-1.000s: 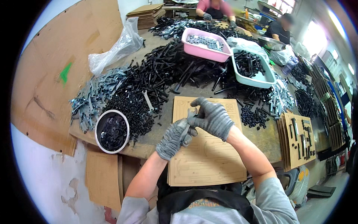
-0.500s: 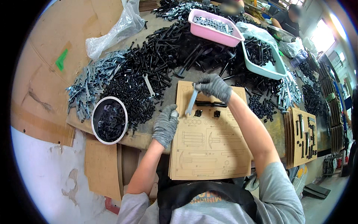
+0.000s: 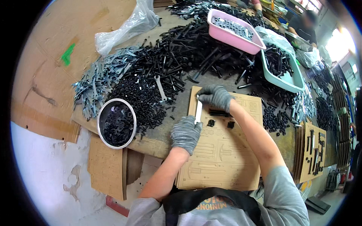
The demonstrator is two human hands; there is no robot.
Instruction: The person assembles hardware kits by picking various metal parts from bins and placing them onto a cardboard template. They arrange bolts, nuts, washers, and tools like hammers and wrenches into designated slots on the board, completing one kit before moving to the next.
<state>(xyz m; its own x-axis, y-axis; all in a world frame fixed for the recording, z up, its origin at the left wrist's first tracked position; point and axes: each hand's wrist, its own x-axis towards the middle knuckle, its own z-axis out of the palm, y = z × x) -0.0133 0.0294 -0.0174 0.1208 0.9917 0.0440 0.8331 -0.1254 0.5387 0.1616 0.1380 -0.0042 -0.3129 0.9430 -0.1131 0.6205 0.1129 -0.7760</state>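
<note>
A silver open-end wrench point(image 3: 198, 111) stands slanted over the upper left of a printed cardboard sheet point(image 3: 211, 177). My gloved right hand point(image 3: 215, 97) pinches its upper end. The gloved left hand point(image 3: 186, 135) is closed at the wrench's lower end, hiding the jaw there. Below my right hand, black bolts point(image 3: 219, 112) lie across the sheet. Two small clusters of black parts, a left one point(image 3: 211, 122) and a right one point(image 3: 230, 124), sit just beneath the bolts. The sheet tops a stack and carries printed outlines of tools and fasteners.
Loose black bolts point(image 3: 151, 90) are heaped left and beyond, with another wrench point(image 3: 160, 89) on them. A round tub point(image 3: 117, 146) of black washers stands left. Beyond are pink point(image 3: 241, 46) and mint trays point(image 3: 283, 83). Filled cardboard sheets point(image 3: 307, 169) stand at right. A person point(image 3: 304, 28) is far right.
My left hand has moved right and up to the wrench's lower end. The wrench has turned more upright, still in my right hand. The whole view has shifted slightly.
</note>
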